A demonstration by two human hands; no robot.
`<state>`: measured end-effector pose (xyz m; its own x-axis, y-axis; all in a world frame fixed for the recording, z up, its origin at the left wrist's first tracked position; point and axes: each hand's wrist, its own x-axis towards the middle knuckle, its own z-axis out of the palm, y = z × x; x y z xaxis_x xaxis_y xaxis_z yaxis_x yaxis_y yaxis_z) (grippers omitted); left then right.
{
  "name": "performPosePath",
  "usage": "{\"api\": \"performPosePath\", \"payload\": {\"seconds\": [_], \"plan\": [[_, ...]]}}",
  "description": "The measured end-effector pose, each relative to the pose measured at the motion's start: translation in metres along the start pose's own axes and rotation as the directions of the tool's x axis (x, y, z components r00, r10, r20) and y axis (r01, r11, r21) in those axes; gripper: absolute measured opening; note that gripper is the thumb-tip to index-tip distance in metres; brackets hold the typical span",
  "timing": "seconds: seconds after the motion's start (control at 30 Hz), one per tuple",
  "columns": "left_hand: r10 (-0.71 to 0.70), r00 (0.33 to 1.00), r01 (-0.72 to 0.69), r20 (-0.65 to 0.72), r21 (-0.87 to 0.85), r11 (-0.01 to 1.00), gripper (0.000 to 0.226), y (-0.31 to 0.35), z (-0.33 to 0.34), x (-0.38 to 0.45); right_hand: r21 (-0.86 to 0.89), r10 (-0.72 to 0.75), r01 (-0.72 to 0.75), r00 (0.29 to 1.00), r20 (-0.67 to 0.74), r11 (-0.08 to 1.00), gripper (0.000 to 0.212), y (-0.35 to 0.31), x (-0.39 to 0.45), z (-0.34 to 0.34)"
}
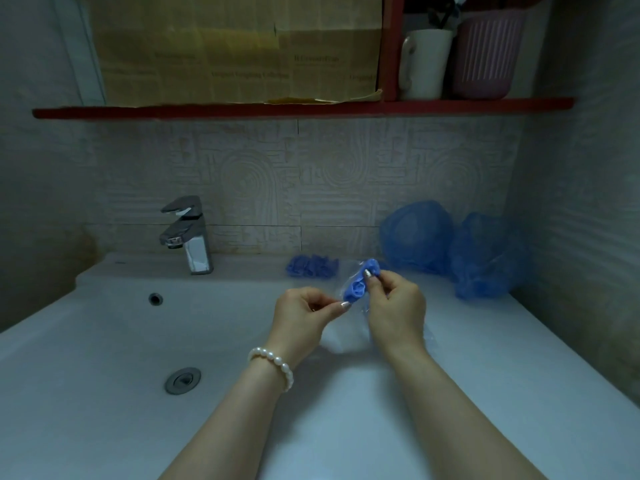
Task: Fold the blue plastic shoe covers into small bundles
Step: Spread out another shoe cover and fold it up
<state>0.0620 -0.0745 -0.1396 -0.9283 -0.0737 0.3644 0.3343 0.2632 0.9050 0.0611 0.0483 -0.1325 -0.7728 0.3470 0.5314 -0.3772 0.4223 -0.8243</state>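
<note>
A white ceramic sink carries a chrome lever tap at its back rim. On the red wooden shelf above stand a white mug and a pink ribbed plastic basket.

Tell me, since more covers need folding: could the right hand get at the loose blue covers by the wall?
Probably yes: the loose covers lie just beyond the right hand with nothing between, but it must first release the bundle.

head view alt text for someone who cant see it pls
Two hands, left hand and right hand, pinch a rolled blue shoe cover above a white sink. Folded bundles and loose blue covers sit on the ledge behind.
</note>
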Motion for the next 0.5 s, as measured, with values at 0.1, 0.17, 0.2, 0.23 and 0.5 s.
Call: {"api": "performPosePath", "payload": {"seconds": [0.1,0.17,0.2,0.23,0.5], "plan": [[0.041,0.997,-0.041,-0.067,-0.007,0.999,0.015,-0.004,0.003,0.0,-0.104,-0.037,0.026,0.994,-0.106,0.994,0.02,0.003,0.003,0.006],[0.174,0.97,-0.159,-0.169,0.101,0.982,0.009,-0.008,0.004,0.001,-0.118,-0.016,0.008,0.998,-0.066,0.993,0.017,0.005,0.004,0.01],[0.257,0.945,-0.231,-0.201,0.146,0.962,0.006,-0.01,0.004,0.001,-0.108,0.024,-0.026,1.0,-0.017,0.994,0.016,0.006,0.003,0.013],[0.331,0.919,-0.298,-0.213,0.174,0.939,0.006,-0.01,0.004,0.0,-0.089,0.075,-0.072,0.997,0.029,0.993,0.015,0.007,0.002,0.015],[0.554,0.823,-0.567,0.121,0.134,0.813,0.007,-0.009,0.01,-0.004,0.352,0.434,-0.43,0.898,0.072,0.831,0.021,0.0,0.005,0.006]]}}
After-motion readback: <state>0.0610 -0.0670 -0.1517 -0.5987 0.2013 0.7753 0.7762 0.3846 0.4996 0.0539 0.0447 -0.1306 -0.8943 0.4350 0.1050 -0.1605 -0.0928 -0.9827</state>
